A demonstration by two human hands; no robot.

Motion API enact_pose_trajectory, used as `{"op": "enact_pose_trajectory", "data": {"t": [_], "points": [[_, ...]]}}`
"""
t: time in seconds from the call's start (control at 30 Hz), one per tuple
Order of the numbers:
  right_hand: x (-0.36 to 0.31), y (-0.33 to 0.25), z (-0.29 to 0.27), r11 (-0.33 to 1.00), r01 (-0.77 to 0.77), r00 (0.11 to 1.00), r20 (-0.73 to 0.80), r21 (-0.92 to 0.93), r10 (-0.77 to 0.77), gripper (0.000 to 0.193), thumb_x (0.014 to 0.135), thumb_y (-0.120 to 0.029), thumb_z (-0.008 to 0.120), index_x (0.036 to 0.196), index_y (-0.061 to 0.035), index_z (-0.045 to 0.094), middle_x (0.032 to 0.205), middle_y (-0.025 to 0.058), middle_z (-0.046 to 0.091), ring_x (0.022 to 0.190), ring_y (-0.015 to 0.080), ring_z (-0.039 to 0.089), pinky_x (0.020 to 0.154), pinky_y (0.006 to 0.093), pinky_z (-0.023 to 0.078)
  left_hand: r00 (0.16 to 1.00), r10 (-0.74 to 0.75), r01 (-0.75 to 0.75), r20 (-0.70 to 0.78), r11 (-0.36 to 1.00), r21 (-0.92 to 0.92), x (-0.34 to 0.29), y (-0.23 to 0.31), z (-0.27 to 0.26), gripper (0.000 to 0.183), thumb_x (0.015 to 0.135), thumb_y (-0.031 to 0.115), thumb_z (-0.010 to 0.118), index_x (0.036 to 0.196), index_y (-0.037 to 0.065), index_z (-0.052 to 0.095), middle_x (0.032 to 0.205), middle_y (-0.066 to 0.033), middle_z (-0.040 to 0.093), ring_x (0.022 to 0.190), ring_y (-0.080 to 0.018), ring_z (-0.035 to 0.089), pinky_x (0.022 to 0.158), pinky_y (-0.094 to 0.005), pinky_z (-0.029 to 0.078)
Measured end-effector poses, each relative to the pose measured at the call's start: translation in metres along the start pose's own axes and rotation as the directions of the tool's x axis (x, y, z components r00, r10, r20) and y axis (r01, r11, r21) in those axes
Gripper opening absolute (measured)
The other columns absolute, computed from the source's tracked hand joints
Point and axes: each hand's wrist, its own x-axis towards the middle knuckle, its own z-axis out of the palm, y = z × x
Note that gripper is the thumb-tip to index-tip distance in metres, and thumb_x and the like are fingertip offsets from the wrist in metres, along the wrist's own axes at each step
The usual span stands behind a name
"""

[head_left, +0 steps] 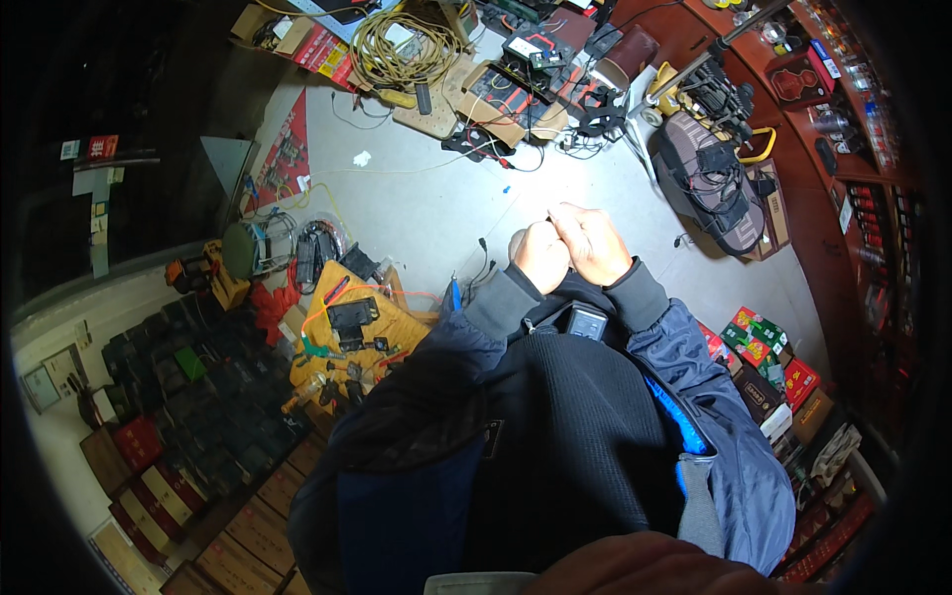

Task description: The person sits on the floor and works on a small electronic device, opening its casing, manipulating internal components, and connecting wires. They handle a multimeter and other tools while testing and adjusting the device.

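Observation:
My left hand (pixel 542 260) and my right hand (pixel 596 248) are close together above the pale floor, in front of my body. Both have their fingers closed and pressed in, touching at the knuckles. A tiny dark tip seems to show at the right fingertips, too small to name. Whatever the left fingers hold is hidden. Below the hands, a small grey boxy device (pixel 587 321) lies against my dark clothing. Thin black cables with plugs (pixel 483 260) lie on the floor left of my left hand.
A low wooden table (pixel 397 315) with tools stands at left, near a blue pen-like object (pixel 455 293). Coiled yellow cable (pixel 405 52) and an open cardboard box (pixel 493 111) lie ahead. A dark padded bag (pixel 709 183) is at right, with red and green boxes (pixel 756 335) nearer.

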Motion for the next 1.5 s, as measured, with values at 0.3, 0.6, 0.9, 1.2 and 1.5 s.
{"op": "enact_pose_trajectory", "data": {"t": [0.3, 0.6, 0.9, 1.2, 1.5], "points": [[0.0, 0.001, 0.0, 1.0, -0.001, 1.0, -0.005, -0.012, 0.001, 0.034, 0.106, -0.025, 0.052, 0.095, 0.0049, 0.063, 0.08, 0.0217, 0.062, 0.069, 0.0324, 0.057, 0.07, 0.0385, 0.049, 0.997, 0.031, -0.028, -0.077, 0.999, 0.042, 0.0, 0.001, 0.003, 0.019, 0.087, 0.006, 0.054, 0.087, -0.005, 0.069, 0.081, -0.017, 0.071, 0.077, -0.027, 0.069, 0.069, -0.0391, 0.054], [0.0, 0.004, 0.0, 1.0, -0.021, 1.0, -0.008, 0.01, 0.021, 0.036, 0.106, -0.026, 0.052, 0.092, 0.0051, 0.063, 0.078, 0.0199, 0.061, 0.067, 0.0295, 0.056, 0.069, 0.0379, 0.048, 0.999, 0.024, -0.021, -0.04, 0.997, 0.079, -0.001, -0.006, 0.002, 0.02, 0.088, 0.001, 0.052, 0.091, -0.007, 0.07, 0.084, -0.0132, 0.073, 0.079, -0.02, 0.068, 0.07, -0.0337, 0.053], [-0.001, 0.015, -0.004, 0.999, -0.048, 0.999, -0.006, -0.003, 0.048, 0.035, 0.105, -0.025, 0.052, 0.09, 0.0049, 0.061, 0.076, 0.0194, 0.058, 0.066, 0.0286, 0.053, 0.067, 0.0379, 0.047, 0.999, 0.014, -0.012, -0.036, 0.998, 0.069, 0.0, -0.005, 0.008, 0.02, 0.089, 0.0, 0.05, 0.089, -0.008, 0.069, 0.082, -0.0138, 0.072, 0.078, -0.0204, 0.068, 0.069, -0.0341, 0.053], [0.003, 0.027, -0.028, 0.995, -0.097, 0.995, -0.01, 0.016, 0.097, 0.038, 0.105, -0.029, 0.054, 0.09, 0.0043, 0.063, 0.076, 0.0214, 0.059, 0.066, 0.0315, 0.053, 0.069, 0.0386, 0.048, 0.999, -0.026, 0.026, -0.044, 1.0, 0.002, 0.016, 0.022, 0.024, 0.021, 0.091, 0.004, 0.05, 0.089, -0.007, 0.069, 0.08, -0.0164, 0.071, 0.078, -0.0242, 0.068, 0.07, -0.037, 0.052], [0.029, 0.062, -0.053, 0.984, -0.179, 0.977, 0.117, 0.012, 0.176, 0.04, 0.105, -0.033, 0.056, 0.093, 0.003, 0.067, 0.081, 0.0214, 0.064, 0.071, 0.0332, 0.062, 0.073, 0.0382, 0.051, 0.996, -0.067, 0.058, -0.052, 0.986, -0.153, 0.045, 0.036, 0.036, 0.02, 0.093, 0.002, 0.048, 0.092, -0.007, 0.066, 0.085, -0.0169, 0.071, 0.083, -0.0241, 0.069, 0.073, -0.0363, 0.051]]}}
